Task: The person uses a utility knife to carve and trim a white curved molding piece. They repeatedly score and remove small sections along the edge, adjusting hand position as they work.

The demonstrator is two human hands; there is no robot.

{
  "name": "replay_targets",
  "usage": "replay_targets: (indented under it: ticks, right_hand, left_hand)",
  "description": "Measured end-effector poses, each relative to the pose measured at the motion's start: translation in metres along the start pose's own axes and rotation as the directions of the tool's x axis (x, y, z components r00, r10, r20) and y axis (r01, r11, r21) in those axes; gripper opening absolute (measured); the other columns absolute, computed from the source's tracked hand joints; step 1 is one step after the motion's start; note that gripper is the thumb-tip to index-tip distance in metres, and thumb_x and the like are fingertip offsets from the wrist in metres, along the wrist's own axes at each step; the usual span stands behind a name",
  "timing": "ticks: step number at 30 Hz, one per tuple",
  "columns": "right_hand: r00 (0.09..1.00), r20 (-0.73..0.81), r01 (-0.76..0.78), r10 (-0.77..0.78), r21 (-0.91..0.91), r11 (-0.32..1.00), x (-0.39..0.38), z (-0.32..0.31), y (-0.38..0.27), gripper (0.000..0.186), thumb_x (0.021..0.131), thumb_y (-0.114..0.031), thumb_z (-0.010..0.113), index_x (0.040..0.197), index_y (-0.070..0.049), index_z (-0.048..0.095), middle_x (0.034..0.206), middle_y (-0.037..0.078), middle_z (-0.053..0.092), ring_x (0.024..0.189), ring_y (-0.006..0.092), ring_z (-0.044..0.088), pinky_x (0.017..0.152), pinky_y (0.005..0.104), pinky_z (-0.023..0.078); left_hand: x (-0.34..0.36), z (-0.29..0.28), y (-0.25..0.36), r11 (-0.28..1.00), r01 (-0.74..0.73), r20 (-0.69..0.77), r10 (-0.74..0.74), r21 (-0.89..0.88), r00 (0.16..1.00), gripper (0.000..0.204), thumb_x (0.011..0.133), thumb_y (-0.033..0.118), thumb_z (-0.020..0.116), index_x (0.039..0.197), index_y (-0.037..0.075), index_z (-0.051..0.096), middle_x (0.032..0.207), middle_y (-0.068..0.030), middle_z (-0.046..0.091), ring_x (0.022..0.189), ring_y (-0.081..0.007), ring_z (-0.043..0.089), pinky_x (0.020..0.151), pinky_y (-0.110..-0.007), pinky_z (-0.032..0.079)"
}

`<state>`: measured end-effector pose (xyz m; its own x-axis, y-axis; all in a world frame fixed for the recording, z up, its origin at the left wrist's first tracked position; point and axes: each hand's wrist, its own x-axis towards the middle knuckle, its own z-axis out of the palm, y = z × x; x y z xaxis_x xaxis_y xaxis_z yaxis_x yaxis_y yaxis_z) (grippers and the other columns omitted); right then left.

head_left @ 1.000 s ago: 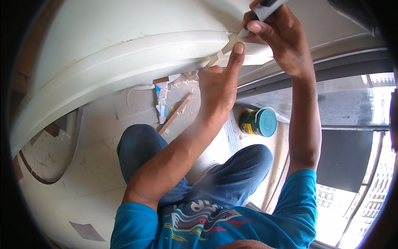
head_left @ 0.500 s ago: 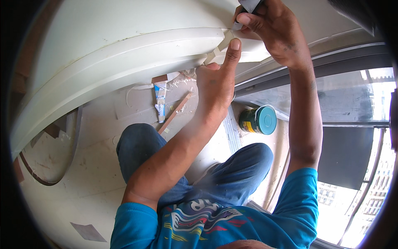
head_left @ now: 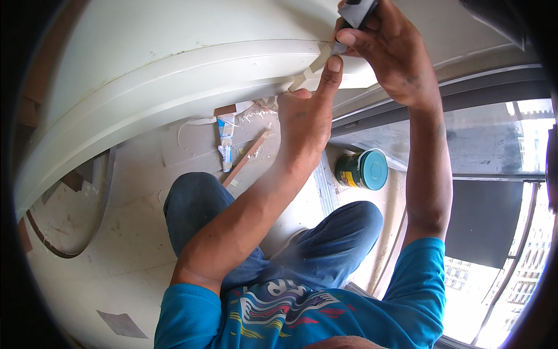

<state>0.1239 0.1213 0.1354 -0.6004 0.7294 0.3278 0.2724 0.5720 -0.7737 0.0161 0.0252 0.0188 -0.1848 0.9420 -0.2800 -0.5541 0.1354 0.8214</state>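
- The right hand (head_left: 401, 58) has brought its grey-and-black hand tool (head_left: 356, 13) lower than half a second ago; its tip now sits just beyond the left thumb, whether touching I can't tell.
- That hand grips the tool between thumb and fingers, its handle steeper than a second ago.
- The left hand (head_left: 305, 116) has kept its place, thumb raised, fingers curled at the underside; I can't tell whether they pinch anything.
- Just ahead of the left hand lies the joint with its pale strip (head_left: 309, 72), at the end of the curved white edging (head_left: 192, 75) that sweeps off to its left.
- To my eye, tool and thumb now meet on one spot, so the work looks close and fine.
- The green-lidded bucket (head_left: 373, 170) stands below the right hand, untouched.
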Motion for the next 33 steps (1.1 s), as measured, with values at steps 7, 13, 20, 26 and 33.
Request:
replay_targets:
  ticks: [7, 13, 20, 26, 33]
  right_hand:
    - [0.997, -0.075, -0.011, 0.021, 0.136, 0.991, 0.012, 0.01, 0.004, 0.052, 0.098, 0.003, 0.079, 0.145, -0.002, 0.056, 0.126, 0.009, 0.07, 0.112, 0.0202, 0.069, 0.094, 0.0328, 0.059]
    - [0.996, -0.008, 0.089, -0.089, -0.034, 0.995, 0.002, 0.001, 0.002, 0.048, 0.098, 0.002, 0.078, 0.141, -0.002, 0.058, 0.123, 0.01, 0.071, 0.113, 0.021, 0.07, 0.095, 0.0337, 0.06]
    - [0.98, 0.045, 0.201, -0.196, -0.15, 0.968, -0.004, -0.003, 0.006, 0.044, 0.098, 0.002, 0.078, 0.137, -0.001, 0.06, 0.12, 0.011, 0.072, 0.113, 0.022, 0.073, 0.097, 0.0349, 0.061]
    - [0.961, 0.098, 0.275, -0.259, -0.207, 0.939, -0.007, -0.006, 0.007, 0.04, 0.098, 0.002, 0.078, 0.134, 0.0, 0.062, 0.117, 0.012, 0.074, 0.114, 0.0228, 0.074, 0.098, 0.0358, 0.062]
    - [0.921, 0.198, 0.38, -0.337, -0.26, 0.888, -0.009, -0.01, 0.001, 0.035, 0.098, 0.001, 0.077, 0.13, 0.0, 0.063, 0.114, 0.013, 0.075, 0.114, 0.0238, 0.077, 0.099, 0.037, 0.064]
  left_hand:
    - [0.005, -0.001, -0.001, 1.0, 0.0, 0.032, 0.0, -0.011, 0.999, 0.127, 0.073, 0.099, 0.072, 0.125, -0.017, 0.064, 0.101, -0.0143, 0.06, 0.086, -0.016, 0.059, 0.067, -0.027, 0.049]
    - [0.01, -0.004, -0.006, 1.0, -0.015, 0.037, 0.015, 0.002, 0.999, 0.135, 0.073, 0.097, 0.073, 0.144, -0.016, 0.055, 0.12, -0.0201, 0.057, 0.11, -0.0229, 0.061, 0.083, -0.034, 0.053]
    - [0.009, -0.004, -0.002, 1.0, -0.001, 0.027, 0.001, -0.002, 1.0, 0.138, 0.071, 0.097, 0.075, 0.149, -0.014, 0.053, 0.123, -0.0196, 0.056, 0.111, -0.0238, 0.061, 0.083, -0.035, 0.052]
    - [0.005, -0.001, 0.0, 0.996, 0.024, -0.014, -0.025, -0.081, 1.0, 0.101, 0.084, 0.075, 0.085, 0.139, -0.008, 0.067, 0.132, -0.0191, 0.068, 0.121, -0.0219, 0.06, 0.108, -0.038, 0.046]
    - [0.005, 0.0, 0.0, 0.996, -0.027, -0.003, 0.027, -0.082, 1.0, 0.119, 0.076, 0.089, 0.079, 0.138, -0.011, 0.064, 0.121, -0.0178, 0.063, 0.106, -0.0207, 0.061, 0.088, -0.035, 0.048]
